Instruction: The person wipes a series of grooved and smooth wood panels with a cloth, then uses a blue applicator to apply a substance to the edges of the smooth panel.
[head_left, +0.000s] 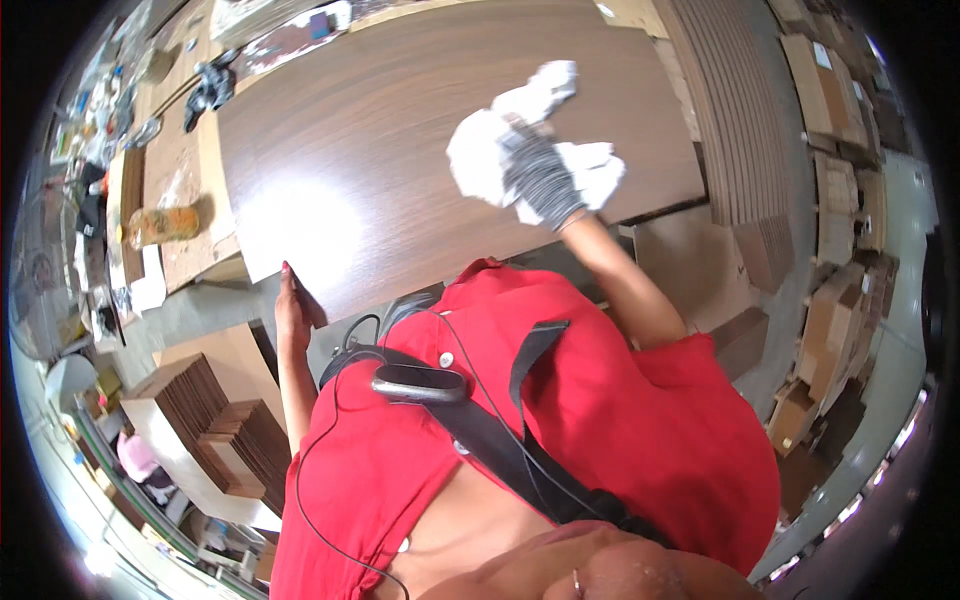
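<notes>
A large dark brown wood-grain panel [400, 130] lies flat across a work surface in the head view. My right hand [540, 175], in a grey knit glove, presses a crumpled white cloth [480, 150] onto the panel's right part. My left hand [291, 305] is bare and grips the panel's near left corner, fingers against its edge. A bright glare spot shows on the panel near that corner.
Stacks of brown boards [740, 110] stand to the right, cardboard boxes [830, 330] beyond them. More stacked dark boards [215, 420] sit at lower left. Left of the panel lie cardboard sheets, a dusty orange-brown container [165, 222] and a dark glove [208, 90].
</notes>
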